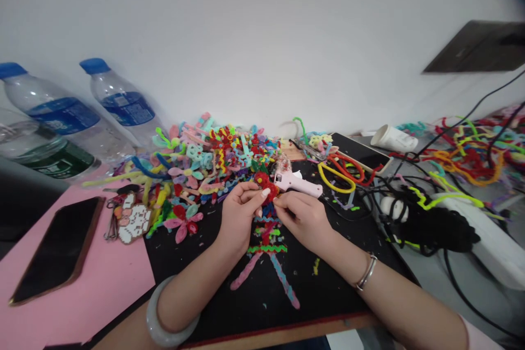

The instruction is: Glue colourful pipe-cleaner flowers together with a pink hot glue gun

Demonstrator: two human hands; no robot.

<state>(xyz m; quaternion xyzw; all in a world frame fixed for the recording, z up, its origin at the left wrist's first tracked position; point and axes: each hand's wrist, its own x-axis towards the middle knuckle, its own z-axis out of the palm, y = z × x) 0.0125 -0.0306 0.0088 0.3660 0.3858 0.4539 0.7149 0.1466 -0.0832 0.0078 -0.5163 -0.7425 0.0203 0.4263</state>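
Note:
At the middle of the black work mat (205,273), my left hand (241,210) pinches a red fuzzy pipe-cleaner piece (271,190). My right hand (305,219) is closed at the piece's right edge, fingertips together; whatever lies between them is too small to make out. Beneath and between the hands lies a multicoloured pipe-cleaner figure (268,249), with a pink strip (246,272) and a blue-and-pink strip (285,281) spreading toward me. Its upper part is hidden by my hands. Just beyond my right fingers lies a pale pink hot glue gun (301,183).
Behind the hands is a heap of pipe-cleaner flowers and strips (197,158). Plastic bottles (127,109) and a phone (57,251) are at left. Yellow-handled scissors (337,176), another phone (361,153), a paper cup (394,138), cables and a white power strip (488,240) are at right.

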